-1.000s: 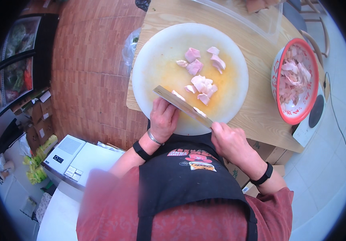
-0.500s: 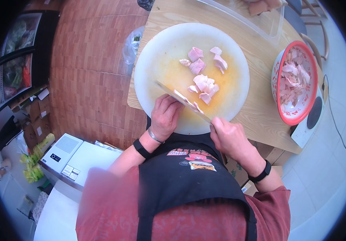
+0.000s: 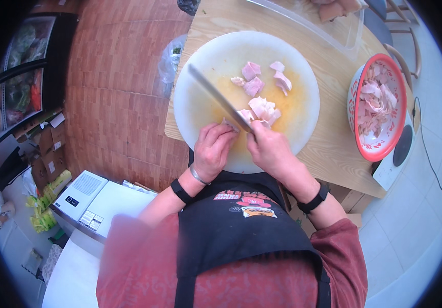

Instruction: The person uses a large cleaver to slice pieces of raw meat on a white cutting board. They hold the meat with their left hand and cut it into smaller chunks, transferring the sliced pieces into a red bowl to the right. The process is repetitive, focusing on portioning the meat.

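Note:
A round white cutting board (image 3: 299, 69), stained yellow in the middle, lies on the wooden table. My right hand (image 3: 271, 146) is closed round the handle of a knife (image 3: 216, 95), whose blade slants up to the far left across the board. Near the board's front left, the bent fingers of my left hand (image 3: 214, 146) pinch a small pale piece of meat (image 3: 229, 123), partly hidden by them. Pale pink chunks of meat (image 3: 264, 109) are heaped just beyond the knife. Several more pieces (image 3: 253, 85) lie apart farther back on the board.
To the right, a red-rimmed enamel bowl (image 3: 354, 102) of cut meat stands on a white appliance (image 3: 385, 177) with a dark round plate. A clear plastic tray (image 3: 352, 43) with meat is at the back. A plastic bag (image 3: 168, 66) hangs by the table's left edge.
The knife has lifted away from my left hand's piece and swung steeper, its handle moving left and away from me. Cut bits now lie by the heap near the blade.

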Tool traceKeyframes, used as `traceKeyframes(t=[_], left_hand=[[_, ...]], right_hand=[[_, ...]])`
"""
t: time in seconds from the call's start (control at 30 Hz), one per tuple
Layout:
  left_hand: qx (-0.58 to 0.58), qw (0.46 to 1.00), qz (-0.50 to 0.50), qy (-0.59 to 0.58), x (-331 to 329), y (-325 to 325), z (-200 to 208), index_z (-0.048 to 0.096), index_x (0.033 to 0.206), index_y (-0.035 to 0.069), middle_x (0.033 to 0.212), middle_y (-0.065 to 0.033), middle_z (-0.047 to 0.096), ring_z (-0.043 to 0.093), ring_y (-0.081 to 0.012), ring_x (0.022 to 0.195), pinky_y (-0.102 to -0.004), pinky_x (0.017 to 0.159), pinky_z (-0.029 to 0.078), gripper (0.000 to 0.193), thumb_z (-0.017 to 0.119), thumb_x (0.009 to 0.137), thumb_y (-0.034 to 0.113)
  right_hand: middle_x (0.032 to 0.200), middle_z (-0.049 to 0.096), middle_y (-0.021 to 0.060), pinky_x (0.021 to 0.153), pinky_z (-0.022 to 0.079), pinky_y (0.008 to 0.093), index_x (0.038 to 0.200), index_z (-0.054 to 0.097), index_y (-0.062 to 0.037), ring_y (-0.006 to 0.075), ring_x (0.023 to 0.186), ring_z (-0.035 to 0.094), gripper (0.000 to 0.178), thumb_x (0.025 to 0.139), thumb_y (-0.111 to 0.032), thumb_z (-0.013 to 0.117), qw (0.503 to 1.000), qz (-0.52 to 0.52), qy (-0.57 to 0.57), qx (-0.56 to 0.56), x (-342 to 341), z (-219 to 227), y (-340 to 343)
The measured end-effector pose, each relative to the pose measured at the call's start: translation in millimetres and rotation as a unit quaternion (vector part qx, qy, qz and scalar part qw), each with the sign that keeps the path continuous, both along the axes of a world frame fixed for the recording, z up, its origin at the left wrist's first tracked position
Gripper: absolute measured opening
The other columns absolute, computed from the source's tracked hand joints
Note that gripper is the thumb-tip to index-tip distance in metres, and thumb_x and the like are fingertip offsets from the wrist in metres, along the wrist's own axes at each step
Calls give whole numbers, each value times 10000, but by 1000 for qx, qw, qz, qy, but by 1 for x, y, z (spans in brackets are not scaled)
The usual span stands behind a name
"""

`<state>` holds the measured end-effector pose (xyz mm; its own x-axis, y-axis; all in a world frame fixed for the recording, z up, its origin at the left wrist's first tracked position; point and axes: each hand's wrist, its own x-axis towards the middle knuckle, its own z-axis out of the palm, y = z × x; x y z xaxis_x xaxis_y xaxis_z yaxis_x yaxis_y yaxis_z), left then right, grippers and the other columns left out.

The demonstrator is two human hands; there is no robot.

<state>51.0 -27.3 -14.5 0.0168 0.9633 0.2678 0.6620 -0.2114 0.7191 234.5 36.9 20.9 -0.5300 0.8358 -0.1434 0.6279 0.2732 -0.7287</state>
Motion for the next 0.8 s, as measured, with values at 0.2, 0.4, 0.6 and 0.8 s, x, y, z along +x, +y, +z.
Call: traceKeyframes(t=[0.2,0.4,0.6,0.8], left_hand=[[1,1000,8,4,-2,-3,0,748,1023,20,1096,-105,697,646,-334,1044,-409,879,562,242,766,785,-19],[-33,999,11,2,-2,-4,3,740,1019,2,1076,-127,689,655,-351,1043,-416,866,568,225,754,796,-23],[-2,1000,-3,-11,-2,-1,0,744,1015,27,1081,-98,689,646,-335,1003,-417,847,562,242,749,779,-24],[-4,1000,0,27,-4,-5,8,747,1003,7,1092,-132,687,628,-343,1007,-409,876,537,233,725,785,-71]], right_hand=[[779,647,174,592,542,494,974,536,-49,393,681,677,146,895,-70,658,988,118,-94,-35,54,44,-18],[784,655,168,560,526,476,955,539,-40,380,658,674,104,924,-61,636,979,145,-137,-42,54,51,-18],[763,640,200,610,533,515,967,536,-32,432,680,665,101,945,-80,622,998,47,-18,-25,2,-1,1],[807,665,204,610,547,491,978,536,-44,415,711,682,123,916,-77,636,997,42,-56,-44,37,24,-10]])
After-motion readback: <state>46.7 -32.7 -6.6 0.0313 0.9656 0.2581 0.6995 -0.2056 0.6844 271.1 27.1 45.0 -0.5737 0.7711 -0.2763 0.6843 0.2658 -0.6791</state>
